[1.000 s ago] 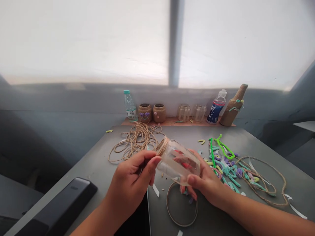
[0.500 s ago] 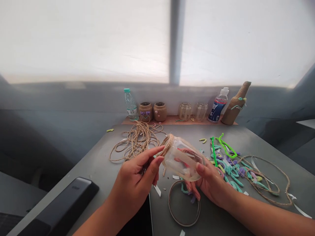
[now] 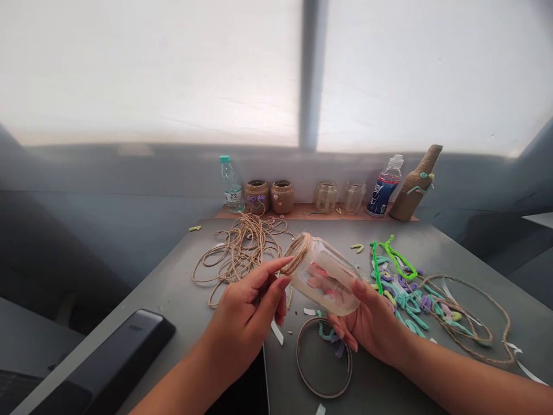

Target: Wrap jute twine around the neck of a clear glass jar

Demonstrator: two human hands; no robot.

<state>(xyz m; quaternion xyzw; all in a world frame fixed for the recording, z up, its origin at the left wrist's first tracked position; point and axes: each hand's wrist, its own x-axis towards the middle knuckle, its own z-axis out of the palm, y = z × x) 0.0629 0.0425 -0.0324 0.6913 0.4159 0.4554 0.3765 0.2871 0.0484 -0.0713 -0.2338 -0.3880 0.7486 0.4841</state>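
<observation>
a: what is the person holding?

b: a glass jar [image 3: 324, 278] with jute twine [image 3: 299, 253] wound round its neck, lifted above the grey counter [image 3: 168, 294].

a: how do the hands sit?

b: the right hand [image 3: 371, 325] cups the jar's base, fingers curled round it; the left hand [image 3: 246, 323] pinches near the neck between thumb and fingertips.

a: what's below?

b: a ring of twine [image 3: 324, 358] lies just under the jar, and a loose tangle of twine [image 3: 239, 253] lies beside the left hand.

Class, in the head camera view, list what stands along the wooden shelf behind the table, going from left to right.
Water bottle, twine-wrapped jar, second twine-wrapped jar, clear glass jar, second clear glass jar, blue-labelled plastic bottle, twine-wrapped bottle.
</observation>
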